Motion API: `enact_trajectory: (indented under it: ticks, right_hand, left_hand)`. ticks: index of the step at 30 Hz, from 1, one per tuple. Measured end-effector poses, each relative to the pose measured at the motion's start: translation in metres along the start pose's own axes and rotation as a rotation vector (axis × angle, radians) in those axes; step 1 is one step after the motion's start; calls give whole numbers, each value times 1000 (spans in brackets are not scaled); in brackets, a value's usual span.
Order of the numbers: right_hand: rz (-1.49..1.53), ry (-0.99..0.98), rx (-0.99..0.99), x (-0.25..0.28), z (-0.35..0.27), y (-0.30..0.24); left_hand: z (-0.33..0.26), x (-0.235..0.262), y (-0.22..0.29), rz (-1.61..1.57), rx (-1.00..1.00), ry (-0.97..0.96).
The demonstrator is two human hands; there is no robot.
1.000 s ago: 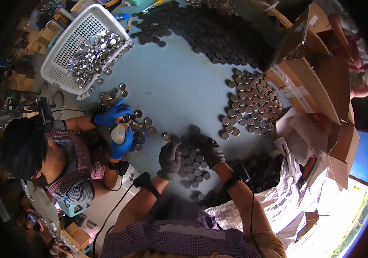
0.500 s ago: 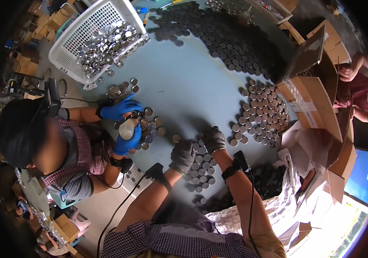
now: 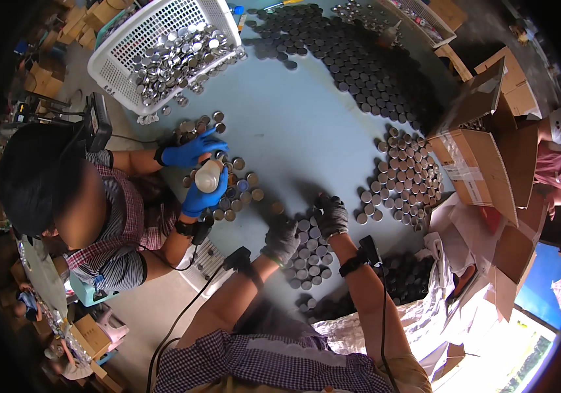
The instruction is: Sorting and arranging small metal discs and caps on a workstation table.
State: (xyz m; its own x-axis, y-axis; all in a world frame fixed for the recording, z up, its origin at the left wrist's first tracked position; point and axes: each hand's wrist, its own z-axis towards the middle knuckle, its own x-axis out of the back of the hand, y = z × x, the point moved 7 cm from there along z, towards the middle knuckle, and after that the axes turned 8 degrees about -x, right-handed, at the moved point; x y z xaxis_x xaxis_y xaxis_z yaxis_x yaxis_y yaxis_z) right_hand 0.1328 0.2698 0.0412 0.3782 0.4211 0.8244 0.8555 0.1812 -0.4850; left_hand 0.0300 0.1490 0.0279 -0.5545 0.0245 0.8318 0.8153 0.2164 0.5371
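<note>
My left hand (image 3: 281,239) and my right hand (image 3: 330,214), both in dark grey gloves, rest on a cluster of small round metal tins (image 3: 311,252) on the pale blue table (image 3: 293,131). Fingers of both hands curl over the tins; whether either grips one I cannot tell. To my left a co-worker in blue gloves (image 3: 192,149) holds a small white squeeze bottle (image 3: 207,175) over another group of open tins (image 3: 234,190).
A white plastic basket (image 3: 130,39) full of shiny lids stands at the upper left. Dark lids (image 3: 359,59) cover the far table. More tins (image 3: 408,173) lie beside open cardboard boxes (image 3: 477,170) at right. Another person (image 3: 559,157) sits at the far right.
The view has shifted so the table sits lower in frame. My hands stay on the tin cluster, moved slightly. The co-worker's blue-gloved hands keep the bottle over the tins.
</note>
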Motion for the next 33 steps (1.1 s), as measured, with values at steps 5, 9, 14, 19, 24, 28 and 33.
enact_trajectory:
  ticks: [5, 9, 14, 19, 24, 28, 33]
  right_hand:
    - [-93, 63, -5, -5, 3, -8]
    - [-136, 8, -21, -15, 20, 4]
    - [383, 129, 20, -7, 14, 8]
    - [120, 108, 158, 3, -3, 14]
    - [109, 119, 94, -12, 1, 15]
    - [-55, 49, 35, -33, 13, 19]
    - [-26, -7, 463, -30, -11, -85]
  left_hand:
    - [-20, 27, -6, -110, -89, 389]
    - [-19, 29, -4, -176, 5, 357]
    - [-26, 53, -14, -53, -105, 444]
    - [-27, 63, -12, -20, -114, 451]
    - [-23, 44, -29, -53, -66, 349]
    - [-19, 38, -25, -85, -58, 328]
    - [-26, 39, -46, -109, 91, 195]
